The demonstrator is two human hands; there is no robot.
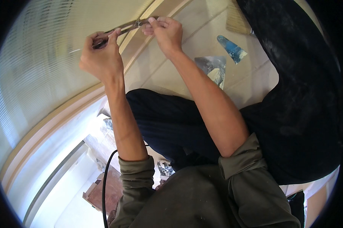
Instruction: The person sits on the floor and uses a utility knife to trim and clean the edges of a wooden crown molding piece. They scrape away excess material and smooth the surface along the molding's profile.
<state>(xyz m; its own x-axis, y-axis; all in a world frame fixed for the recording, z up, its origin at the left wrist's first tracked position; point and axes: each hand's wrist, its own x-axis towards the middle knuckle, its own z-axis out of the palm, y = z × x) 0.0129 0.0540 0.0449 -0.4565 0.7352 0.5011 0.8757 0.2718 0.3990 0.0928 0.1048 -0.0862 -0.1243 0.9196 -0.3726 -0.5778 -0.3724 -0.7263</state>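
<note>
Both hands were on one tool (pixel 138 24): dark, long, slim, two arms meeting at a joint. It sat in front of the ribbed panel (pixel 53 64) and its pale frame (pixel 135 47), tilted, right end higher in view. Left hand (pixel 104 57): fingers closed round the tool's left end, thumb lying along it. Right hand (pixel 168 36): fingers narrow, thumb and fingertips pinching the right end just past the joint, the others curled loosely below. Both ends were partly covered by the fingers (so exact tool type couldn't be confirmed).

Right of the hands, on the tiled floor (pixel 203 32): a blue scraper (pixel 229 46), smeared pale at its wide end; a grey plate (pixel 211 64) with white paste on it, just beside the right forearm and partly behind it; a brush (pixel 236 19), bristles showing, next to the dark trousers (pixel 300 95). Lower left: a black cable (pixel 104 178) curving past a brown box (pixel 113 186), near the rolled left sleeve (pixel 136 173).
</note>
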